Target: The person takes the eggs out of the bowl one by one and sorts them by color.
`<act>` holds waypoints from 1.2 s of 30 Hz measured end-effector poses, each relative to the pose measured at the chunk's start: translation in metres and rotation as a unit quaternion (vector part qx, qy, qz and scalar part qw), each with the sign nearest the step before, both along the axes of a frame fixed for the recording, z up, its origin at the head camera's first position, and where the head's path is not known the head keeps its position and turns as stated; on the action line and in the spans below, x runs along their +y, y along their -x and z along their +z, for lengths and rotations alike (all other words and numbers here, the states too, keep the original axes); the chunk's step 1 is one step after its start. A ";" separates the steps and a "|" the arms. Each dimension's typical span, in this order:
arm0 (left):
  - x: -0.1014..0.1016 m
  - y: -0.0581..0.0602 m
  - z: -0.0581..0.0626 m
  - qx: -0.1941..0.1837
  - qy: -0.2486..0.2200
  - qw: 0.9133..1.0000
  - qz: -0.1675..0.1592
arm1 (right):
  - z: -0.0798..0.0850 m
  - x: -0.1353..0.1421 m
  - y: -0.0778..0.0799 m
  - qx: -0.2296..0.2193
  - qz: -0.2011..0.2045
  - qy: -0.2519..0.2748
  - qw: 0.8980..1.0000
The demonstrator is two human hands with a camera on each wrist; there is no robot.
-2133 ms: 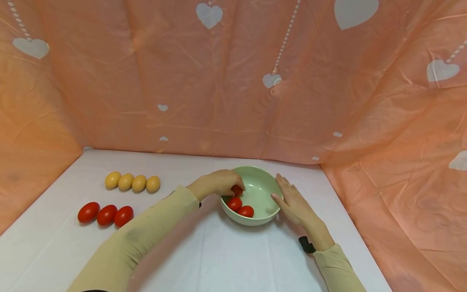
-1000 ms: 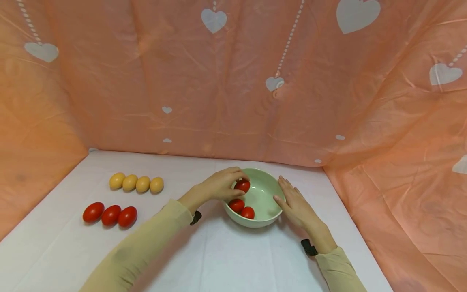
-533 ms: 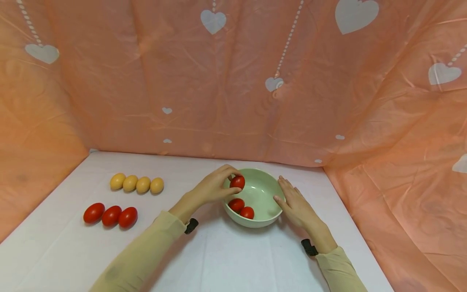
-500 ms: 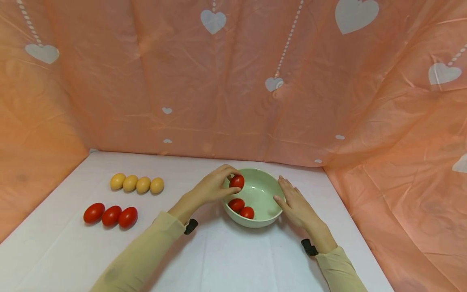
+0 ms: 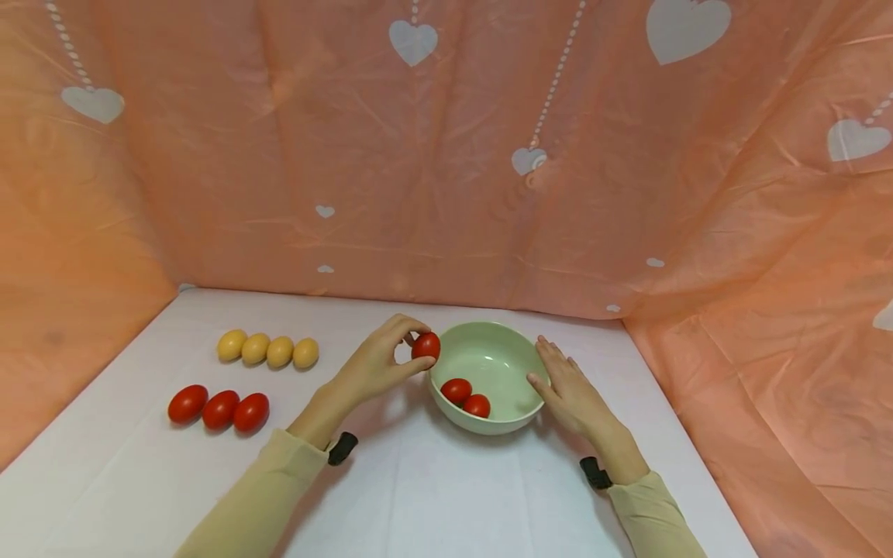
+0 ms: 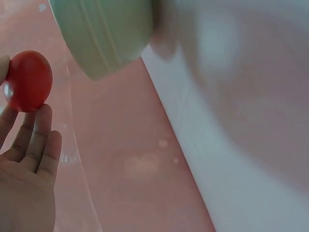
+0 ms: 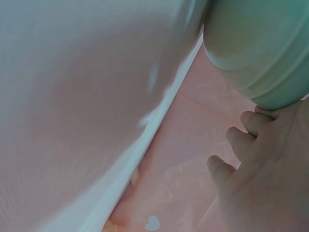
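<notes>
Thumb and fingers of my left hand pinch a glossy red egg-shaped piece just outside the left rim of a pale green bowl. In the left wrist view that red piece sits between thumb and fingertips, close to the bowl's outside. Two more red pieces lie in the bowl, at its lower left. My right hand, its fingers extended, rests along the bowl's right side. The right wrist view shows that hand at the bowl's outer wall.
On the left of the white-covered table stands a row of several yellow egg-shaped pieces. Nearer to me is a row of three red ones. An orange curtain printed with hearts closes off the back and sides.
My left hand reached into the bowl, took hold of one red piece and brought it up and left past the rim. The right hand has stayed at the bowl's right side.
</notes>
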State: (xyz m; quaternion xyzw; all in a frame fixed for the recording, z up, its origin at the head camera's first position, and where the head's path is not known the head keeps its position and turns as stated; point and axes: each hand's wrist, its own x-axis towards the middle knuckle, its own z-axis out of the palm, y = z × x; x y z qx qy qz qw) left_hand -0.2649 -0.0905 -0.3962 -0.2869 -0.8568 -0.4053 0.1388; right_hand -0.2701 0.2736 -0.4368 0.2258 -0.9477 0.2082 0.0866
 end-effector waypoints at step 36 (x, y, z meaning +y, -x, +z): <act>-0.119 -0.059 -0.005 -0.083 0.182 0.976 0.081 | 0.000 -0.001 0.000 -0.004 0.003 0.003 1.000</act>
